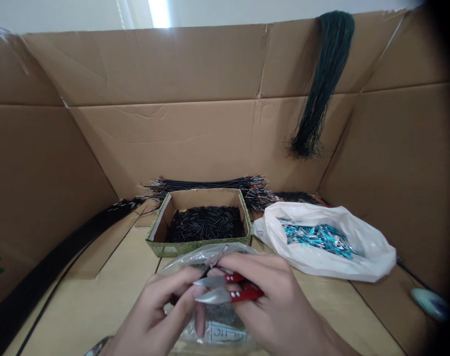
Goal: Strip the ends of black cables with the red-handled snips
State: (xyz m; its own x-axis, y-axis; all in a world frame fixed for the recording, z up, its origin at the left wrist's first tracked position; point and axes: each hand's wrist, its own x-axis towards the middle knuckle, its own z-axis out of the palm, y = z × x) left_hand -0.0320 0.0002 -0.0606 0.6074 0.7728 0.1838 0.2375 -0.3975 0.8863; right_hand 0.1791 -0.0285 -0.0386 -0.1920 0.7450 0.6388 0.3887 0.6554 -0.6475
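Note:
In front of me, my right hand [271,291] is wrapped round red-handled thread snips [230,289], whose two blades stand apart and point left. My left hand [165,306] meets it there, thumb and fingertips pinched close to the blade tips. Between the two hands a thin dark piece with a metallic end [219,254] sticks up; its kind is too small to make out. A clear plastic bag [225,316] with a printed label lies beneath both hands, its contents mostly hidden.
Behind the hands stands a green-edged box [200,244] of short black pieces. A white bag [373,252] of shiny blue pieces is to the right. Black wire bundles [210,184] lie at the back, and dark strands [330,64] hang over the cardboard wall [165,64].

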